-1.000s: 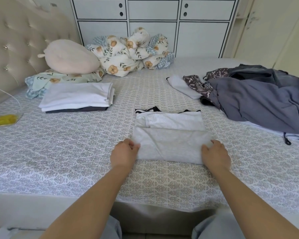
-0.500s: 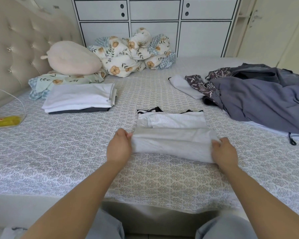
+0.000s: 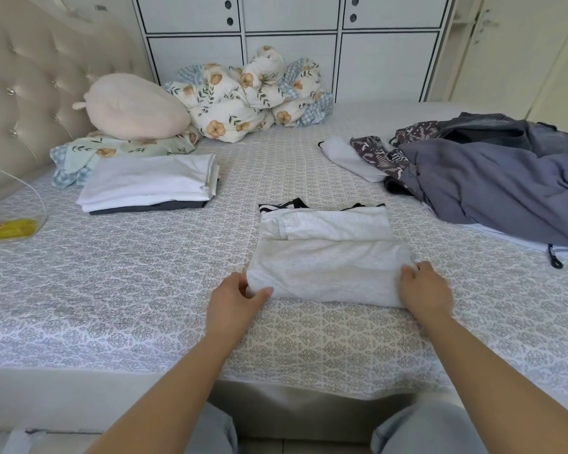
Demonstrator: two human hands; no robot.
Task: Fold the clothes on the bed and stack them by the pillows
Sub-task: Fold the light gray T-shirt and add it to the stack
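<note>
A light grey garment [image 3: 325, 257] lies folded on the patterned bed sheet [image 3: 145, 290] in front of me, with a black-and-white striped piece [image 3: 284, 204] showing under its far edge. My left hand [image 3: 233, 299] pinches its near left corner, thumb on top. My right hand [image 3: 425, 290] grips the near right corner. The near edge is lifted a little off the sheet. A stack of folded white and dark clothes [image 3: 148, 185] sits by the pillows [image 3: 128, 108] at the left. Unfolded grey and patterned clothes [image 3: 492, 181] are heaped at the right.
A floral duvet [image 3: 253, 93] is bundled against the white cabinets [image 3: 292, 37] at the back. The tufted headboard [image 3: 23, 77] runs along the left. A clear container with something yellow [image 3: 7, 227] sits at the left edge. The bed's front edge [image 3: 276, 388] is at my knees.
Both hands took the garment's near corners, raised the near edge and drew it slightly back toward me. The view has shifted a little.
</note>
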